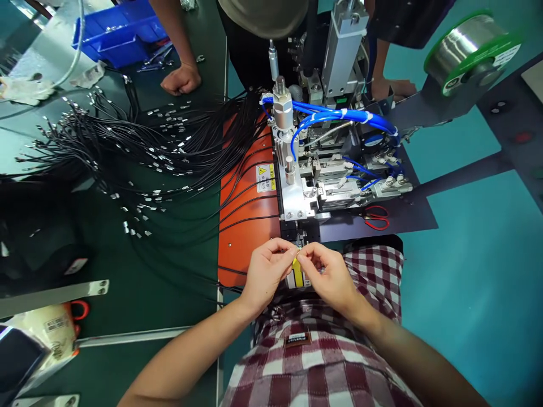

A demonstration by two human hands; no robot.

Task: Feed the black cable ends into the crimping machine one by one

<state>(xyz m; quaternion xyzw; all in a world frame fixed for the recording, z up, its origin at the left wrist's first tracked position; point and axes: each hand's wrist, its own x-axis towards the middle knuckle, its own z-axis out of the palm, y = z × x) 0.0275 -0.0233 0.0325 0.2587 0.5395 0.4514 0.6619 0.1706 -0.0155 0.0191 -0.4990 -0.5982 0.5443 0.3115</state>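
My left hand (268, 272) and my right hand (328, 275) meet fingertip to fingertip at the near end of a metal machine (294, 195). Both are closed in a pinch around something tiny that the fingers mostly hide. Just below the fingertips shows a yellow label (298, 277). To the left lies an orange plate (250, 249), crossed by several black cables (250, 223) whose ends enter the machine's edge. A large bundle of the same black cables (169, 138) with silver tips spreads over the dark green table (178, 316).
Red-handled scissors (376, 217) lie right of the machine. A solder wire spool (470, 53) stands at the upper right. A co-worker's fist (181, 79) rests on the table near a blue bin (121, 34). Blue air tubes (352, 115) arch over the machine.
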